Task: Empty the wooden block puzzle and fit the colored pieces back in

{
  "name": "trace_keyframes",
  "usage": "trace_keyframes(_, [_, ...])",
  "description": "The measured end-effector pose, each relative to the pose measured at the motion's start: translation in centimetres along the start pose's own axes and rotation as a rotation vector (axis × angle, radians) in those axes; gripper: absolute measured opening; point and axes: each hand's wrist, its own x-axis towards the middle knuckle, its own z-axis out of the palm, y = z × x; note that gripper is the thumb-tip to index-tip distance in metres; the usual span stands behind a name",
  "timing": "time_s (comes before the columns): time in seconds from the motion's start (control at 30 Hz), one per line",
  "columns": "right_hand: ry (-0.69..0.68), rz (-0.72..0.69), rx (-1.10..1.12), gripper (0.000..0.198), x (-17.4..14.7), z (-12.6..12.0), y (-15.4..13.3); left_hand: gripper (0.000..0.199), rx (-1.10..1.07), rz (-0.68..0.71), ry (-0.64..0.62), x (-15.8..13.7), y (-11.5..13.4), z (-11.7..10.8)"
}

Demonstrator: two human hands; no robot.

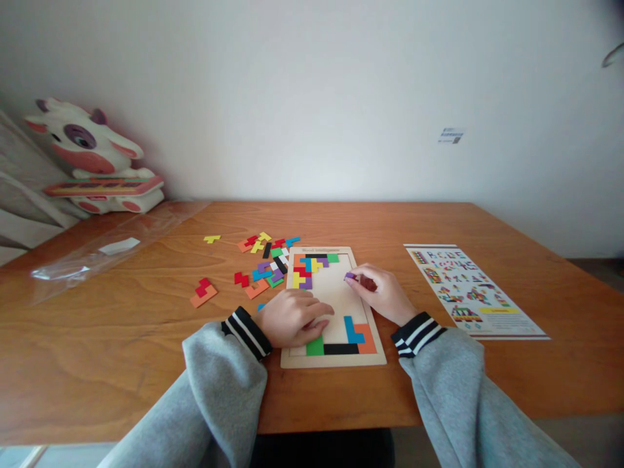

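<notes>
A pale wooden puzzle board lies on the table with coloured block pieces along its edges. My right hand pinches a small purple puzzle piece above the board's right side. Over the lower left of the board rests my left hand, fingers loosely stretched, with no piece visible in it. It hides part of that side. Near the board's lower right corner sit a blue L-shaped piece and an orange piece. A black bar and a green piece line the bottom edge.
Loose coloured pieces lie scattered left of the board, some overlapping. A printed pattern sheet is at the right. On the far left are a clear plastic bag and a cow-shaped toy keyboard. A wall stands behind the table.
</notes>
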Motion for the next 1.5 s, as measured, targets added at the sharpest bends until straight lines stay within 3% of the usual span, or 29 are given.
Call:
trace_keyframes(0.3, [0.015,-0.016,0.055,0.026,0.1,0.0,0.1,0.021,0.01,0.004,0.017,0.2,0.2,-0.2])
trace_keyframes(0.53, [0.046,0.091,0.107,0.026,-0.1,0.3,0.6,0.021,0.034,-0.009,0.029,0.2,0.2,-0.3])
trace_keyframes(0.73, [-0.007,0.016,0.082,0.023,0.0,0.2,0.1,0.023,0.05,-0.015,0.021,0.3,0.2,-0.2])
trace_keyframes(0.9, [-0.013,0.154,0.264,0.031,-0.1,0.8,0.4,0.021,0.084,-0.047,0.013,0.3,0.3,-0.3])
trace_keyframes(1.03, [-0.03,0.185,0.333,0.028,-0.2,1.1,0.3,0.021,0.14,-0.14,0.094,0.4,0.3,-0.4])
trace_keyframes(1.23, [-0.117,0.2,0.361,0.027,-0.3,1.2,-0.9,0.019,0.133,-0.196,0.214,0.4,0.0,-0.2])
trace_keyframes(1.5, [-0.287,0.166,0.573,0.024,-0.6,1.3,-1.8,0.016,0.065,-0.134,0.199,0.5,0.1,0.0])
